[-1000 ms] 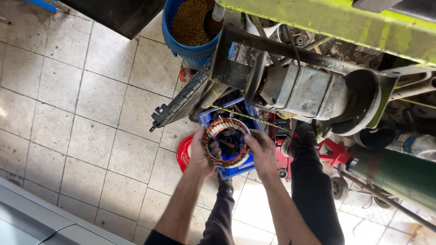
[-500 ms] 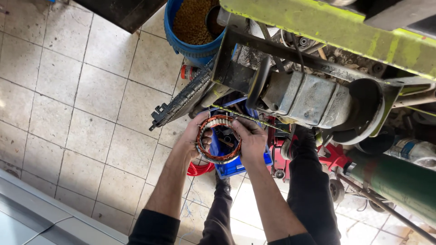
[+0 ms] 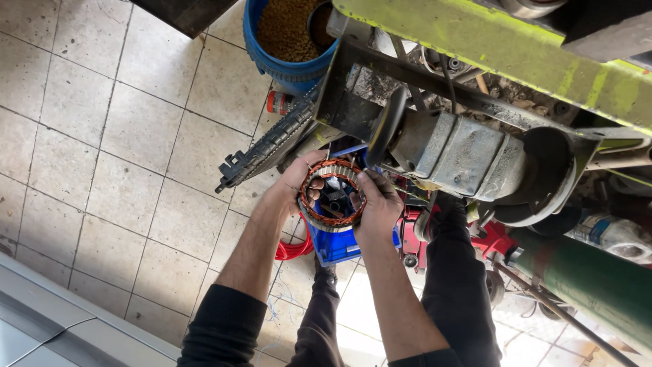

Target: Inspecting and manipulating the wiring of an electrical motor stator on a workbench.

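Note:
Both of my hands hold a ring-shaped motor stator (image 3: 332, 195) with copper windings and a grey metal core. My left hand (image 3: 299, 183) grips its left rim, fingers reaching inside the ring. My right hand (image 3: 377, 202) grips the right rim. The stator is raised just below the round end disc (image 3: 385, 128) of a grey metal machine body (image 3: 462, 158) mounted on a yellow-green frame (image 3: 489, 41).
A blue bucket (image 3: 285, 64) of brown granules stands on the tiled floor (image 3: 109, 136). A black toothed bar (image 3: 265, 146) juts left. A blue bin (image 3: 339, 245), red hose (image 3: 293, 248), red jack (image 3: 489, 238) and green cylinder (image 3: 591, 285) lie below.
My hands have lifted the stator up and closer to the machine's round end. The view has moved nearer to the machine.

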